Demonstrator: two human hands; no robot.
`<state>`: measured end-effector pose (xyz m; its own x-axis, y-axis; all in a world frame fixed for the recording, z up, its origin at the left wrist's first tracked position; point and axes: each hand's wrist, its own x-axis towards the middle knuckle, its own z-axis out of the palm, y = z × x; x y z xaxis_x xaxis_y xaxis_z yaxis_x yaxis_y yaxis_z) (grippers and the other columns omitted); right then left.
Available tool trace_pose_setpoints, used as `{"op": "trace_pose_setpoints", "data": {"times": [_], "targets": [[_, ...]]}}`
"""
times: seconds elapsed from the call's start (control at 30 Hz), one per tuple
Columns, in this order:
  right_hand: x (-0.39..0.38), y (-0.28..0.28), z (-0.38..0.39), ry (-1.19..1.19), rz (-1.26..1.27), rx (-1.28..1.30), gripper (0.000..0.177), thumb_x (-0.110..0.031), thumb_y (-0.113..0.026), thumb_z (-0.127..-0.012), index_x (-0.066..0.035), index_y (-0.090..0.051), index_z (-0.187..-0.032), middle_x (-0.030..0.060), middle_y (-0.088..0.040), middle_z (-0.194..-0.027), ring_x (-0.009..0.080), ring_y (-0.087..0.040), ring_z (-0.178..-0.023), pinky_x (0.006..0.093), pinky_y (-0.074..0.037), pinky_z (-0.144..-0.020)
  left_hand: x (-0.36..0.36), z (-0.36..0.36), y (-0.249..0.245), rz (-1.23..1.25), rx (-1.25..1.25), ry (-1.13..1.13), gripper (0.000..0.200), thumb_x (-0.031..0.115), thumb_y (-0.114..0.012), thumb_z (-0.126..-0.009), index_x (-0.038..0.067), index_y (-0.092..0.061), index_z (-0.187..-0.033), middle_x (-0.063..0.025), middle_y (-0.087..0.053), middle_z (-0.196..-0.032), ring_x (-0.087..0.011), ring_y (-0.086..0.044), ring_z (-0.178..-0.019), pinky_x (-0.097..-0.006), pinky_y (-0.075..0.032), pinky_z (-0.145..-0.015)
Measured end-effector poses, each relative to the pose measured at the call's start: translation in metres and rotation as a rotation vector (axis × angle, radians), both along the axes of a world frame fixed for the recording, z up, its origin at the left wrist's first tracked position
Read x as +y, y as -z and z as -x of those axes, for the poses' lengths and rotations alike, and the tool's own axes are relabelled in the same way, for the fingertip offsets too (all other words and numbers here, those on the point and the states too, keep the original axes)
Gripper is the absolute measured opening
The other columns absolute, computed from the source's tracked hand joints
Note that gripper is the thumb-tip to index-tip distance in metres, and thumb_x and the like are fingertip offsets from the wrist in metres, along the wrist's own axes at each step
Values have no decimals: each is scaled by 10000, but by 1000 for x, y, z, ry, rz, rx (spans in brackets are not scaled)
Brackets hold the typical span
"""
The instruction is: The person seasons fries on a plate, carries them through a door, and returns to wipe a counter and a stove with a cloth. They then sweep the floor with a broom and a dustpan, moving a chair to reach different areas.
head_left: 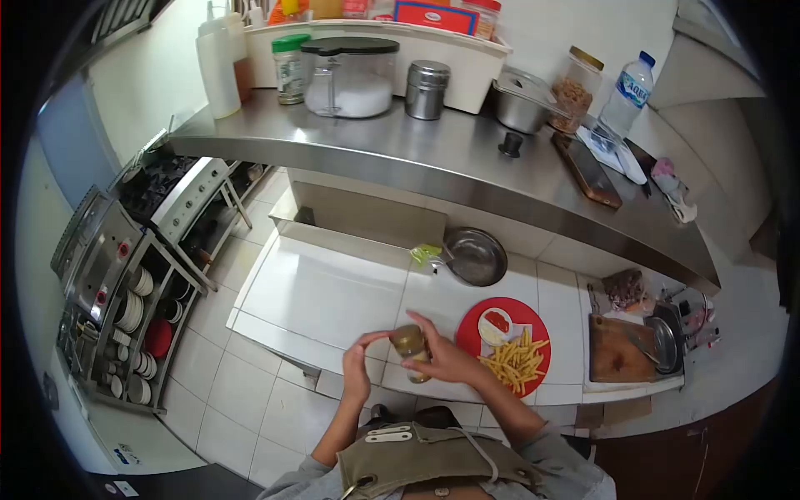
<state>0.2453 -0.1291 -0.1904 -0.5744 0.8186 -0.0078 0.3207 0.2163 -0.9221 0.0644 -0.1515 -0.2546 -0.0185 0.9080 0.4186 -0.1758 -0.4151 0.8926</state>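
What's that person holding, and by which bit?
A small jar. The right hand grips it by its side. The left hand is beside the lid; I can't tell if it touches.

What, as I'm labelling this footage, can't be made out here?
In the head view:
- Jar: label blurred and partly covered by the right hand.
- Plate: its surface beneath the fries is hidden by them.
- Stove dials: markings too small to read.
- Yellow item: top cut off by the upper edge.
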Motion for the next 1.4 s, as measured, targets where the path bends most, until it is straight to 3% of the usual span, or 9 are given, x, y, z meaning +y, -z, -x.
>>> {"op": "trace_pose_setpoints", "data": {"times": [0.23, 0.3, 0.63, 0.77, 0.87, 0.93, 1.1, 1.2, 1.4], "targets": [[39, -173, 38, 240, -1247, 256, 539, -179, -722, -722, -68, -406, -1144, 130, -538, -1080, 264, -591, -909, 323, -498, -675, -13, 65, 12, 173, -222, -436, 449, 351, -325, -914, -33, -528, -1027, -136, -592, -945, -198, -559, -895, -309, -414, -837], [50, -214, 49, 358, -1241, 612, 515, -158, -702, -744, -49, -393, -1142, 158, -554, -1041, 244, -607, -876, 295, -505, -626, -21, 77, 16, 188, -228, -479, 428, 337, -337, -914, -28, -524, -1035, -124, -590, -937, -185, -558, -885, -298, -417, -825], [117, -246, 46, 818, -1277, -52, 413, -192, -620, -794, -3, -404, -1090, 220, -578, -952, 339, -588, -880, 387, -452, -745, -44, 83, 25, 422, -122, -541, 316, 262, -435, -885, 22, -512, -1075, -72, -580, -941, -133, -532, -873, -251, -403, -788], [92, -244, 34, 740, -1332, -147, 815, 1, -597, -720, -44, -115, -1376, 347, -305, -1215, 488, -354, -1103, 469, -317, -954, -34, 67, 27, 498, -52, -434, 276, 233, -420, -901, 39, -523, -1069, -70, -585, -952, -143, -536, -870, -260, -402, -788], [71, -228, 3, 645, -1594, -121, 635, 1, -575, -728, -3, -284, -1293, 291, -372, -1179, 441, -321, -1133, 454, -282, -950, -16, 53, 32, 587, 25, -227, 318, 249, -430, -875, 40, -516, -1099, -67, -592, -978, -142, -539, -916, -266, -394, -825], [43, -203, -32, 581, -1706, -72, 346, -26, -617, -699, -33, -519, -1031, 156, -568, -939, 340, -559, -821, 393, -463, -696, 1, 39, 32, 603, 55, -88, 321, 248, -422, -876, 42, -516, -1102, -74, -591, -993, -149, -539, -933, -274, -390, -846], [-23, -85, -171, 1237, -1079, -639, 278, -48, -557, -761, -23, -527, -1036, 176, -561, -965, 319, -526, -909, 392, -431, -732, 46, -9, 48, 629, -17, 281, 500, 386, -330, -938, -29, -474, -1177, -134, -555, -1108, -209, -526, -1028, -328, -386, -922], [-127, 201, -329, 1467, 32, -274, 395, -337, -316, -942, 0, -436, -1108, 127, -577, -930, 200, -555, -782, 303, -447, -707, 85, -63, 76, 680, -147, 479, 643, 502, -285, -918, -34, -382, -1258, -156, -479, -1221, -239, -459, -1133, -342, -334, -976], [-141, 135, -204, 1231, 633, 590, 559, -495, -327, -908, -115, -232, -1307, 136, -578, -950, 196, -603, -790, 339, -513, -728, 130, -142, 96, 847, -390, 794, 673, 534, -262, -907, -19, -348, -1280, -149, -453, -1255, -212, -438, -1158, -318, -316, -993]]}}
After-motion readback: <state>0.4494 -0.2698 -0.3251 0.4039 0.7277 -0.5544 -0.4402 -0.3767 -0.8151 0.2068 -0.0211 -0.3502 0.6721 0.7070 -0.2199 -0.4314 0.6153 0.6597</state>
